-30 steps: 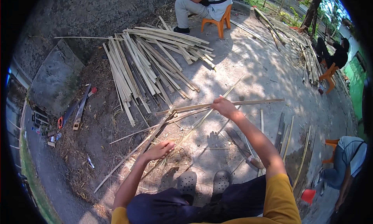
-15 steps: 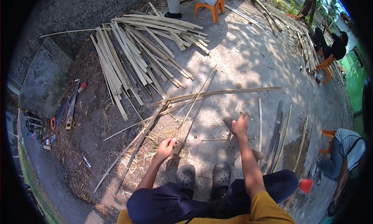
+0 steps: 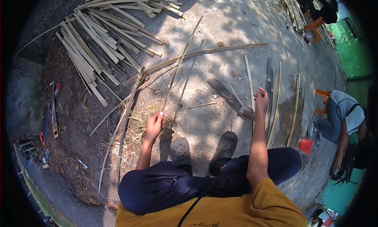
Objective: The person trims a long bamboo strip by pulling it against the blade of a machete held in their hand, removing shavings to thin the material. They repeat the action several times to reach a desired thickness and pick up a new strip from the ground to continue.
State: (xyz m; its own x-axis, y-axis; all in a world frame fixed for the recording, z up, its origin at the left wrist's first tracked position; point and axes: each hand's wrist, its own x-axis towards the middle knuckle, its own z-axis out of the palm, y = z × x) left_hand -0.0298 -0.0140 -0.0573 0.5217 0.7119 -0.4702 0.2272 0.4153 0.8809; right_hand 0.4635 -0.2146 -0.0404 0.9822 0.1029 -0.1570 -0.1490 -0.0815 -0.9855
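Note:
My left hand (image 3: pixel 154 126) is closed in a pinch on the lower end of a long thin bamboo strip (image 3: pixel 182 59). The strip slants away from me, up and to the right. My right hand (image 3: pixel 261 101) is raised over the ground at the right, its fingers apart and nothing visible in them. Beneath and left of it lies a machete (image 3: pixel 223 92), its dark blade pointing away and its handle toward the hand. A pale bamboo strip (image 3: pixel 248 75) lies close beside that hand. A short stick (image 3: pixel 202 105) rests on the ground between my hands.
A large pile of split bamboo (image 3: pixel 102 41) spreads at the far left. Longer slats (image 3: pixel 132 105) cross on the ground left of centre. Handsaws (image 3: pixel 53 112) lie further left. Several strips (image 3: pixel 278 97) lie at right, near a red container (image 3: pixel 305 146) and a seated person (image 3: pixel 346 112).
My right hand has come away from the machete and moved right, with its fingers now spread. The machete lies on the ground. My left hand keeps the strip pinched. The whole view has shifted.

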